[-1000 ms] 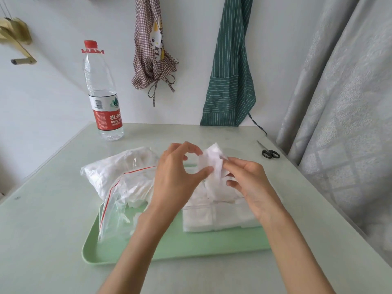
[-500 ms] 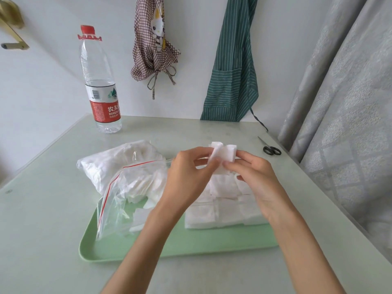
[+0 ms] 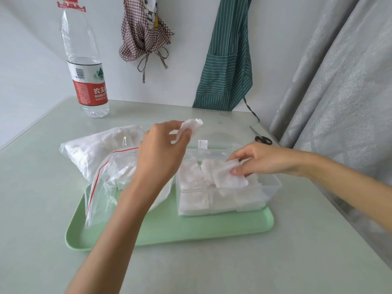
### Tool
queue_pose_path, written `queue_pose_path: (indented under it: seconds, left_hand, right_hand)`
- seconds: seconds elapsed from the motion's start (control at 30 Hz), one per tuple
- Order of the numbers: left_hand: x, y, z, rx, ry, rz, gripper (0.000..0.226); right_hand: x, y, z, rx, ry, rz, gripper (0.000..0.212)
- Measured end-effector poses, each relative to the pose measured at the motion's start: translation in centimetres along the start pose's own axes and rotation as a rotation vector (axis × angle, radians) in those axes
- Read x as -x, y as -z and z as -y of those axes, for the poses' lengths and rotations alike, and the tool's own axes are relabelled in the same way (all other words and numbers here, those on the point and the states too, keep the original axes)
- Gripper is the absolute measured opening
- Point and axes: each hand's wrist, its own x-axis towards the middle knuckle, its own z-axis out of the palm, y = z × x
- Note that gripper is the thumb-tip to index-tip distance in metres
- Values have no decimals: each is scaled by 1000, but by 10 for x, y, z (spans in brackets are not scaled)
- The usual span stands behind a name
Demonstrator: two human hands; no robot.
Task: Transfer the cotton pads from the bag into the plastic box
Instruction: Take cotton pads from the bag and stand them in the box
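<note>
A clear plastic box (image 3: 272, 188) stands on the right half of a green tray (image 3: 191, 232), filled with white cotton pads. My right hand (image 3: 261, 159) pinches one white cotton pad (image 3: 224, 177) just over the box's open top. My left hand (image 3: 161, 153) is raised above the tray and pinches a second, crumpled cotton pad (image 3: 189, 128) between thumb and fingers. A clear zip bag (image 3: 110, 177) with a red seal line lies open on the tray's left, with pads inside. Behind it lies a fuller white bag (image 3: 91, 149) of pads.
A tall water bottle (image 3: 84, 66) with a red label stands at the back left of the table. Black scissors (image 3: 263, 139) lie near the right rear edge. Aprons hang on the wall and a grey curtain runs along the right side.
The hands held pads together above the box. They have parted: my right hand went down to the box with one pad, my left hand stays raised with another.
</note>
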Motion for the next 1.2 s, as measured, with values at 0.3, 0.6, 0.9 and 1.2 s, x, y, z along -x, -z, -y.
queue_pose_path:
  seconds: [0.3, 0.6, 0.9, 1.2]
  left_hand:
    - [0, 4, -2, -12, 24, -4, 15]
    - [-1, 6, -1, -34, 21, -3, 22]
    - [-1, 9, -2, -40, 34, 21, 17]
    - [-1, 10, -2, 8, 101, 85, 15]
  right_hand:
    - [-22, -11, -2, 14, -208, 134, 16]
    - [-29, -5, 19, 711, 123, 34, 24]
    - [-31, -17, 2, 814, 292, -91, 14]
    - [-28, -3, -1, 590, 223, -67, 10]
